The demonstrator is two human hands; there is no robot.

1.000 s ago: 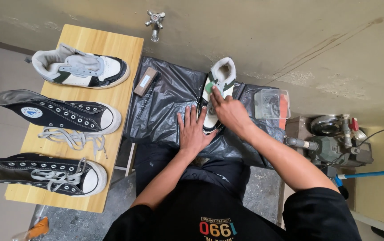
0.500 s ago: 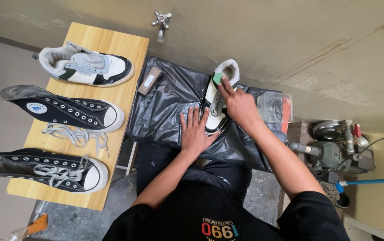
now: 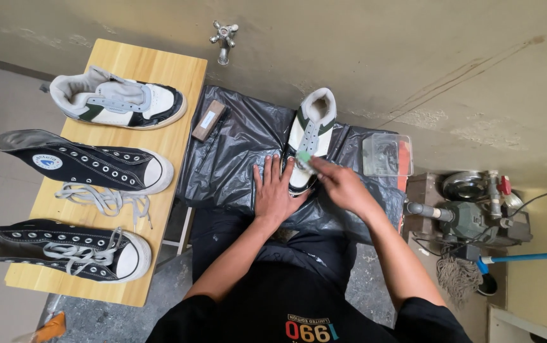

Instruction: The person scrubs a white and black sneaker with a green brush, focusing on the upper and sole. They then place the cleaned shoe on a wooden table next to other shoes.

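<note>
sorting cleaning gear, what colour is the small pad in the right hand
Green: the small round pad pinched in the right hand, seen in the head view.

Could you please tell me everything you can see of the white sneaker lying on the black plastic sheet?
The white sneaker is a low shoe with dark green side panels, a padded pale collar, a grey tongue strip and a dark sole edge; no laces show. It lies sole down on the black plastic sheet, its opening toward the wall and its toe toward the person. The left hand lies flat against its toe side, and the right hand presses a small green pad onto its forepart.
</note>
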